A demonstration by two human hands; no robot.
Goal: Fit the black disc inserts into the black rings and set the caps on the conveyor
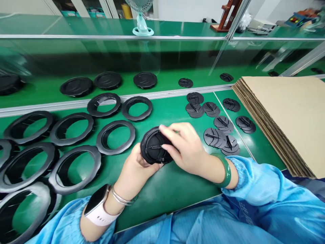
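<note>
My left hand [135,169] grips a black round plastic part [153,147] from below, just above the green table [165,189]. My right hand [184,149] lies over the part's right side, fingers curled and pressing on a disc set in its middle. Several black rings [115,137] lie on the table to the left. Several small black discs [218,135] lie to the right of my hands.
A stack of cardboard sheets [286,118] fills the right side. Beyond a metal rail [76,103], a green belt carries black round lids [108,80] and small discs. A glass partition and a small fan [142,20] stand at the back.
</note>
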